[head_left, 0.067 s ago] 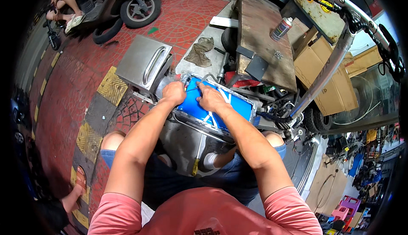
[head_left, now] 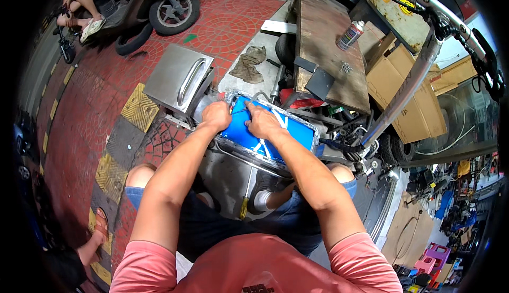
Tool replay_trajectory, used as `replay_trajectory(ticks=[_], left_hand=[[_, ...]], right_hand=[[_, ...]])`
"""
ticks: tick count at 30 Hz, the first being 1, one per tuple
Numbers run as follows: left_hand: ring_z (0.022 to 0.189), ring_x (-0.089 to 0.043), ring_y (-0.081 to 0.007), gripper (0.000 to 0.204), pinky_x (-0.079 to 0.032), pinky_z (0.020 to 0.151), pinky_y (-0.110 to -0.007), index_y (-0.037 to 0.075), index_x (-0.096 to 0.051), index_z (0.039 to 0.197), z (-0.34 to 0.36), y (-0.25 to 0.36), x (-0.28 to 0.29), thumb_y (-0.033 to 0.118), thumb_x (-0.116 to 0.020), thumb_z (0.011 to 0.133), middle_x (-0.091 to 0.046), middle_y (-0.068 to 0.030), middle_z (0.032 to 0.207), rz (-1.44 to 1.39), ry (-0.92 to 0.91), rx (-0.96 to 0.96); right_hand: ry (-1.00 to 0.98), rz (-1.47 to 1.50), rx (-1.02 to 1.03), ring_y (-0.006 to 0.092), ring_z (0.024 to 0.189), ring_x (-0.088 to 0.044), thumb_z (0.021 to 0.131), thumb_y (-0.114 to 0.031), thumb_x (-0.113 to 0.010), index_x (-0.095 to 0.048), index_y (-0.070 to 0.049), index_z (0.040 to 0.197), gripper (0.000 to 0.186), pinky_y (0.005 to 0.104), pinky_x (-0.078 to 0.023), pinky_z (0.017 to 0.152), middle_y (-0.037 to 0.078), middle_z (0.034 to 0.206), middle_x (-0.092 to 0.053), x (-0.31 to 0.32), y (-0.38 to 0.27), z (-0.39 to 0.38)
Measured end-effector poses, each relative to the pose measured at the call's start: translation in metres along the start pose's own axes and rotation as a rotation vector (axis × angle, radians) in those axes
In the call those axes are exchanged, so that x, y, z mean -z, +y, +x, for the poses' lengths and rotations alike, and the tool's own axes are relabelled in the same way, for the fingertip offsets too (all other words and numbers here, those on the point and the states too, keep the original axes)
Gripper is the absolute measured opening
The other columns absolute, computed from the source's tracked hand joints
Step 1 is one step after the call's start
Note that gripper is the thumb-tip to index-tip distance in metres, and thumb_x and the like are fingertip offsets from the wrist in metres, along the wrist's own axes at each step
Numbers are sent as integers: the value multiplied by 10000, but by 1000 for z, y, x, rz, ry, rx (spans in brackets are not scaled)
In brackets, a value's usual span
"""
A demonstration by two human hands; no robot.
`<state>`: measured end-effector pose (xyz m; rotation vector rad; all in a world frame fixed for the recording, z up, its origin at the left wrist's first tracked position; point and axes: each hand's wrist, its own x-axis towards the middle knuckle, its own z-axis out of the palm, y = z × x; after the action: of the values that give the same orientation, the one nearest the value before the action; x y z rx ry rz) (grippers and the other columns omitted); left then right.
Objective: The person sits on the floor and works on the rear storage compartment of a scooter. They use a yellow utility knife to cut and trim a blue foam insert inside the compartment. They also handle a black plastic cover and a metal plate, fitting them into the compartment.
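A blue-wrapped block with white tape strips, like a battery pack (head_left: 297,136), lies in a metal-rimmed housing (head_left: 246,152) in front of my knees. My left hand (head_left: 216,116) is closed at the block's left end; whatever its curled fingers hold is hidden. On top of the block rests my right hand (head_left: 263,123), its index finger stretched forward and its thumb apart. A thin dark wire (head_left: 241,111) runs between the two hands. Below the housing, a screwdriver (head_left: 244,205) with a yellow handle points toward it.
A steel box with a handle (head_left: 172,75) stands left of the housing. Beyond are a rag (head_left: 248,65) and a wooden bench (head_left: 323,38) with a spray can (head_left: 350,35). A bike handlebar (head_left: 424,6) rises at right. Another person's foot (head_left: 99,224) shows at lower left.
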<state>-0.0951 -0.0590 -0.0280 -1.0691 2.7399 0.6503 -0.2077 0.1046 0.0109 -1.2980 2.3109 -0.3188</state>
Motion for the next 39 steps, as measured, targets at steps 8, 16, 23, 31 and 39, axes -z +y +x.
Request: replay_trajectory(ticks=[8, 16, 23, 31, 39], left_hand=[[1126, -746, -420, 273, -592, 967, -504, 25, -809, 1064, -8, 7, 8, 169, -654, 893, -765, -280, 1146, 24, -3, -50], [1110, -747, -433, 304, -588, 977, -511, 21, -809, 1043, -19, 15, 10, 216, -673, 852, -767, -275, 1147, 13, -19, -20], [1110, -743, -447, 351, -589, 979, -508, 3, -808, 1047, -24, 18, -1, 283, -700, 864, -766, -283, 1148, -49, 11, 76], [1013, -754, -469, 402, -596, 932, -542, -12, -795, 983, -41, 26, -17, 370, -705, 898, -769, -298, 1026, -62, 166, 110], [992, -759, -467, 468, -597, 908, -529, 5, -813, 947, -64, 48, -22, 437, -632, 947, -770, -297, 1005, -124, 182, 155]], right_hand=[[46, -93, -78, 403, 1259, -666, 955, -220, -690, -661, -63, 1277, 360, 508, -527, 1047, 230, 1210, -741, 2, 7, 4], [303, -356, 145, 349, 1213, -630, 907, -251, -717, -793, -124, 1077, 226, 541, -472, 1064, 175, 1137, -740, -8, 1, -1], [454, -431, 272, 333, 1136, -633, 916, -358, -765, -789, -133, 1021, 249, 516, -443, 996, 138, 1074, -742, -19, 2, 0], [200, -190, 222, 346, 946, -737, 1010, -357, -647, -721, -109, 970, 262, 518, -434, 970, 168, 918, -775, -38, 9, 6], [123, -123, 182, 402, 902, -727, 1013, -376, -601, -733, -133, 913, 294, 552, -417, 983, 185, 870, -763, -39, 17, 13]])
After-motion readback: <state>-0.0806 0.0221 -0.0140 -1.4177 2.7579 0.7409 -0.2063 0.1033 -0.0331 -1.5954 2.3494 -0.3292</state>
